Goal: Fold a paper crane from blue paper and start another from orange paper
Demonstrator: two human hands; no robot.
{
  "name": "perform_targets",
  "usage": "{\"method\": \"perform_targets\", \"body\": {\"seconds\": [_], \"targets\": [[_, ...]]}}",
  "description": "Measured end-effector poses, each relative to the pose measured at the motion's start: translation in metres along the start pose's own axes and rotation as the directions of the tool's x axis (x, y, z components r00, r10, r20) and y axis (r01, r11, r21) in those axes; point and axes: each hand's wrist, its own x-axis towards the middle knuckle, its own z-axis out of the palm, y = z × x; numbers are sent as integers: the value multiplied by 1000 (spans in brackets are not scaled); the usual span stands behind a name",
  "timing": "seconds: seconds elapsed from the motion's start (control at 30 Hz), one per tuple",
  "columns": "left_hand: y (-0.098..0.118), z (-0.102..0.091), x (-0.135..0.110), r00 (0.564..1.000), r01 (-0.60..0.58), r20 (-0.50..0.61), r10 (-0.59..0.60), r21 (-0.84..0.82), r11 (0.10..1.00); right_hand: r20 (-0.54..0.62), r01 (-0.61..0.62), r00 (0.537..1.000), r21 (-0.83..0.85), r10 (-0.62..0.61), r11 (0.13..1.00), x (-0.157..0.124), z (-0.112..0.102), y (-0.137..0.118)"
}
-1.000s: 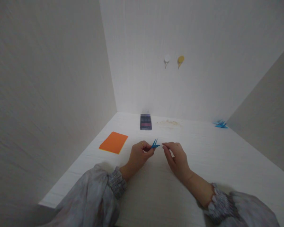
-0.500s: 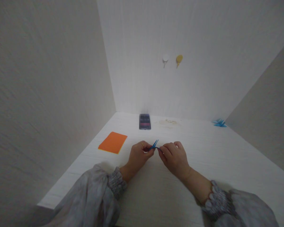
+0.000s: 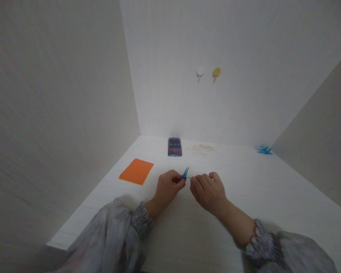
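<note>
A small blue folded paper piece (image 3: 185, 174) is held just above the white table (image 3: 252, 197), near its middle. My left hand (image 3: 167, 187) is closed and pinches the piece from the left. My right hand (image 3: 208, 190) is closed too, its fingertips pinching the piece's right tip. Both wrists show grey patterned sleeves. Most of the paper is hidden between the fingers.
An orange paper sheet (image 3: 136, 171) lies flat to the left. A dark phone (image 3: 174, 146) stands near the back wall. Blue folded paper figures (image 3: 264, 149) sit at the back right corner. Two round hooks (image 3: 208, 72) are on the back wall. Walls close in on left and right.
My right hand, apart from the blue piece a second ago, has moved left and closed its fingertips on the piece's right tip. My left hand has stayed put.
</note>
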Motion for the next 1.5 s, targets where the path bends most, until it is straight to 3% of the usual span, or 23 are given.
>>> {"method": "perform_targets", "body": {"seconds": [0.13, 0.23, 0.33, 0.47, 0.7, 0.9, 1.13, 1.37, 1.43, 1.5], "targets": [[1, -3, 1, 999, -3, -40, 2, -18, 1000, -47, -123, 991, 112, 129, 986, 0, 1, -1], [3, -3, 2, 998, 18, -56, -20, -44, 999, -16, -236, 969, 216, 245, 947, 0, 5, -5], [5, -3, 3, 997, 62, -38, -65, -89, 994, 45, -205, 979, 279, 201, 938, -1, 10, -9], [6, -2, 3, 995, 89, 54, -80, -188, 978, 21, -129, 992, 270, 128, 954, -3, 13, -12], [10, -2, 3, 978, -77, 172, 120, -236, 969, 38, -259, 966, 243, 257, 935, -6, 15, -7], [6, -2, 2, 966, -158, 177, 190, -178, 971, 66, -332, 943, 223, 326, 916, -6, 17, -8], [3, -1, 3, 961, -242, 119, 252, -92, 966, 114, -338, 941, 248, 319, 908, -5, 18, -8], [5, 1, 1, 969, -223, 90, 231, -89, 971, 111, -418, 908, 322, 405, 849, -5, 19, -9], [5, 2, 1, 973, -197, 94, 212, -147, 969, 136, -452, 891, 367, 434, 813, -6, 18, -8], [4, 2, 2, 986, -92, 108, 126, -277, 957, 138, -472, 878, 415, 459, 778, -7, 18, -7]]}}
